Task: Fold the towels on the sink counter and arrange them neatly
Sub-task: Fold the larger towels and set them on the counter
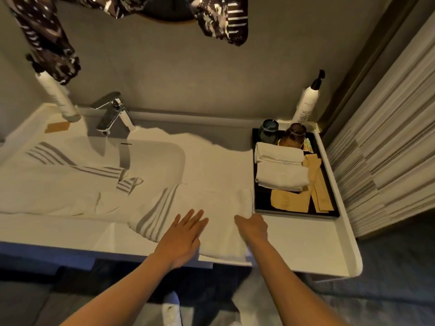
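Observation:
A white towel with grey stripes lies partly folded on the sink counter, its near edge hanging over the front. My left hand rests flat on it with fingers spread. My right hand sits at the towel's right edge, fingers curled down into the cloth; whether it grips a fold is unclear. A second striped white towel lies crumpled across the basin at left. Two small folded white towels sit in the black tray.
The faucet stands behind the basin. The tray at right also holds two dark glasses and tan paper packets. A white pump bottle stands in the back right corner. A striped curtain hangs at right.

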The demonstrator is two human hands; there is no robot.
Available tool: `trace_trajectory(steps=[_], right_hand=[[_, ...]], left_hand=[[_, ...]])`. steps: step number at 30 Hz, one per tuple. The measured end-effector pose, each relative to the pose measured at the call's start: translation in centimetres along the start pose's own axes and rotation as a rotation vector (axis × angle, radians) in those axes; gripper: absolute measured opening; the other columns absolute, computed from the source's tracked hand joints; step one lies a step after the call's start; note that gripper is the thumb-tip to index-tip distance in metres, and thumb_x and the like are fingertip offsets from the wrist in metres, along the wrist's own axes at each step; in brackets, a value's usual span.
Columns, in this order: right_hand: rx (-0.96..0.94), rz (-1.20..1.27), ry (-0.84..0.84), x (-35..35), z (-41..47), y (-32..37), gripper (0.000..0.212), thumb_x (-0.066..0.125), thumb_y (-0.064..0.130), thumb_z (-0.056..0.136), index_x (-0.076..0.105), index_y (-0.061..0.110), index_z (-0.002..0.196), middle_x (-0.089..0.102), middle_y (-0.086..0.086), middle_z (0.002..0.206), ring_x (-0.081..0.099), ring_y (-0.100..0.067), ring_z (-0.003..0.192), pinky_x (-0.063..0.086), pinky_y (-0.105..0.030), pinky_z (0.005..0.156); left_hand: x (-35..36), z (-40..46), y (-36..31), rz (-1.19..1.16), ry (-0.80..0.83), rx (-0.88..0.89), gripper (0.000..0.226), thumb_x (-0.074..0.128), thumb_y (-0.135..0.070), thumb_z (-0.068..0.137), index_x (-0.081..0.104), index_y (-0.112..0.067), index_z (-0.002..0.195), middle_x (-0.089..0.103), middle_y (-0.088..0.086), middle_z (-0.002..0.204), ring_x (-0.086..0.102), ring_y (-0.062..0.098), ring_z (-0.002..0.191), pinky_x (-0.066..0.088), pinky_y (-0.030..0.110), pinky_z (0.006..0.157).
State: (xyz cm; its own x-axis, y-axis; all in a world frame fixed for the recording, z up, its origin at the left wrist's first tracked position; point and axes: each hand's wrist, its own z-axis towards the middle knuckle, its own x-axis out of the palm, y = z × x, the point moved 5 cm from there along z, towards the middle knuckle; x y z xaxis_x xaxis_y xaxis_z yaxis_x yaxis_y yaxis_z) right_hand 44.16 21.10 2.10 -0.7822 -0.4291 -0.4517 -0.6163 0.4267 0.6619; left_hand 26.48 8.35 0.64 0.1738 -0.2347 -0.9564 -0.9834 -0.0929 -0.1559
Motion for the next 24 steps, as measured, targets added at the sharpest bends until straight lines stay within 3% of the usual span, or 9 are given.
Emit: trace_trajectory(steps=[4, 8, 11, 14, 16, 18, 19, 21, 24], right_hand=[[-0.097, -0.08, 0.0, -4.8, -0.4, 1.5, 0.026, 0.062, 0.032, 0.079, 0.063, 0.015, 0.099, 0.066, -0.004, 0.096, 0.063, -0.024, 0.083, 0.054, -0.034, 0.076], [-0.041, -0.195, -0.115, -11.4, -0.2, 1.0, 0.022, 0.061, 0.027, 0.081, 0.058, 0.011, 0.096, 0.062, -0.008, 0.094, 0.058, -0.027, 0.08, 0.045, -0.03, 0.066], [-0.014, -0.27, -0.15, -14.6, -0.8, 2.0, 0.02, 0.06, 0.024, 0.077, 0.058, 0.008, 0.089, 0.064, -0.01, 0.09, 0.06, -0.029, 0.076, 0.043, -0.03, 0.059], [-0.026, -0.255, -0.082, -13.5, -1.9, 4.3, 0.013, 0.062, 0.021, 0.076, 0.057, 0.01, 0.08, 0.059, -0.009, 0.078, 0.051, -0.023, 0.059, 0.035, -0.026, 0.048], [-0.118, -0.241, -0.034, -10.8, -2.5, 6.5, 0.02, 0.063, 0.025, 0.075, 0.062, 0.009, 0.088, 0.062, -0.009, 0.082, 0.054, -0.023, 0.061, 0.043, -0.027, 0.049], [-0.229, -0.311, 0.042, -6.6, -3.3, 8.6, 0.033, 0.063, 0.032, 0.079, 0.062, 0.009, 0.101, 0.065, -0.01, 0.1, 0.062, -0.028, 0.084, 0.05, -0.031, 0.068], [-0.274, -0.368, 0.075, -3.9, -3.7, 9.5, 0.04, 0.063, 0.038, 0.081, 0.061, 0.009, 0.109, 0.064, -0.009, 0.109, 0.063, -0.03, 0.095, 0.048, -0.03, 0.075], [-0.28, -0.4, 0.179, 1.1, -4.8, 10.1, 0.057, 0.061, 0.056, 0.079, 0.062, 0.01, 0.113, 0.066, -0.011, 0.113, 0.064, -0.032, 0.102, 0.049, -0.028, 0.081], [-0.209, -0.186, 0.43, 6.1, -6.2, 9.0, 0.038, 0.058, 0.047, 0.085, 0.063, 0.011, 0.079, 0.073, -0.019, 0.096, 0.068, -0.029, 0.082, 0.057, -0.047, 0.086]], left_hand=[[-0.9, 1.3, -3.4, -0.064, 0.014, 0.079, 0.053, 0.02, -0.039, 0.103, 0.014, -0.034, 0.156, 0.007, -0.009, 0.165, 0.004, 0.016, 0.152, 0.008, 0.038, 0.121], [-0.6, 3.0, -8.0, -0.038, -0.027, 0.209, 0.053, 0.021, -0.038, 0.104, 0.018, -0.029, 0.156, 0.013, -0.005, 0.164, 0.009, 0.016, 0.152, 0.01, 0.039, 0.123], [-0.3, 3.1, -5.4, 0.046, -0.107, 0.056, 0.057, 0.02, -0.039, 0.1, 0.026, -0.021, 0.154, 0.021, 0.002, 0.161, 0.022, 0.024, 0.149, 0.02, 0.046, 0.119], [0.3, 2.4, -2.8, -0.046, -0.015, -0.015, 0.055, 0.017, -0.04, 0.104, 0.006, -0.024, 0.156, -0.007, -0.008, 0.159, -0.004, 0.015, 0.149, 0.006, 0.042, 0.121], [-0.6, 2.9, -3.0, -0.316, 0.036, -0.02, 0.052, 0.026, -0.035, 0.106, 0.016, -0.026, 0.156, -0.001, -0.016, 0.157, -0.002, 0.005, 0.145, 0.003, 0.039, 0.121], [-2.6, 3.6, -2.3, -0.923, -0.067, -0.26, 0.037, 0.041, -0.024, 0.103, 0.057, -0.022, 0.137, 0.042, -0.013, 0.147, 0.034, 0.007, 0.137, 0.025, 0.031, 0.115], [-3.5, 3.7, -1.5, -1.266, -0.145, -0.45, 0.028, 0.048, -0.019, 0.1, 0.071, -0.015, 0.117, 0.065, -0.006, 0.126, 0.054, 0.013, 0.121, 0.041, 0.026, 0.102], [-4.3, 3.6, 0.2, -1.73, -0.28, -0.707, 0.025, 0.05, -0.014, 0.097, 0.072, -0.004, 0.091, 0.075, 0.005, 0.081, 0.068, 0.021, 0.083, 0.053, 0.023, 0.072], [-4.7, 2.5, 2.8, -1.736, -0.208, -0.805, 0.033, 0.05, -0.034, 0.1, 0.068, -0.007, 0.095, 0.072, 0.011, 0.085, 0.065, 0.023, 0.078, 0.051, 0.03, 0.071]])
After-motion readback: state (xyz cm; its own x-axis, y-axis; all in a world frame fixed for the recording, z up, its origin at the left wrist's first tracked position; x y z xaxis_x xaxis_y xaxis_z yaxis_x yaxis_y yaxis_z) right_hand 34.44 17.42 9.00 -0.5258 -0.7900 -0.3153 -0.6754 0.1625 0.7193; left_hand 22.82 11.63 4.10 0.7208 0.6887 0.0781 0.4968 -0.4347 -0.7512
